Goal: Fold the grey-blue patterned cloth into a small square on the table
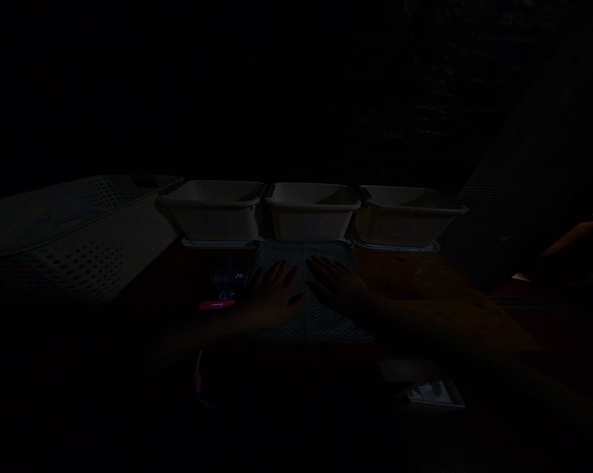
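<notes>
Two hands (275, 295) (339, 284) on cloth (316, 325); "20" on screen (222, 284)

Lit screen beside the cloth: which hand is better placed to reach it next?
Left, I'd judge: the left hand is close beside the lit screen, while the right hand is farther off, over the cloth's right side.

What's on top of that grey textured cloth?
The person's bare left hand and bare right hand, palms down, seem to rest there. They hide the grey textured cloth directly beneath them.
</notes>
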Action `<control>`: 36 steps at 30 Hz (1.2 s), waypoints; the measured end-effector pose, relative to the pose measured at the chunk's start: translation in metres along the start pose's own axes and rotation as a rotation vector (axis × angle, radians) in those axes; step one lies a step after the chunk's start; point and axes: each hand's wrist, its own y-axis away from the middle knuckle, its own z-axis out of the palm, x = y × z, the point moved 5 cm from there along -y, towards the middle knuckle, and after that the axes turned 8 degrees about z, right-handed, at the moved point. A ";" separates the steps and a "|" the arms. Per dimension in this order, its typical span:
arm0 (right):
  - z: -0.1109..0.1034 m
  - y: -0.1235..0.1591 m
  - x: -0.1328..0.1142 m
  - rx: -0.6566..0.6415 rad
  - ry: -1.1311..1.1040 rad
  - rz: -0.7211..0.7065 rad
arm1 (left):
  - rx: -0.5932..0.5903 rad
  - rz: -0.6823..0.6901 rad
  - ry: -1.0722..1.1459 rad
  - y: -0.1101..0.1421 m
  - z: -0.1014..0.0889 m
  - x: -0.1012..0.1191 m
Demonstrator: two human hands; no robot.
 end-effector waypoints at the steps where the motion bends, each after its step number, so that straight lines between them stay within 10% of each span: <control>1: -0.001 -0.001 0.000 -0.001 -0.002 -0.007 | 0.004 0.003 -0.002 -0.002 -0.001 0.000; 12: -0.001 -0.021 -0.001 0.003 0.000 0.037 | 0.090 -0.060 0.000 -0.049 0.001 -0.017; 36: -0.001 -0.016 0.017 0.017 0.009 0.092 | 0.168 -0.063 0.015 -0.050 0.007 -0.023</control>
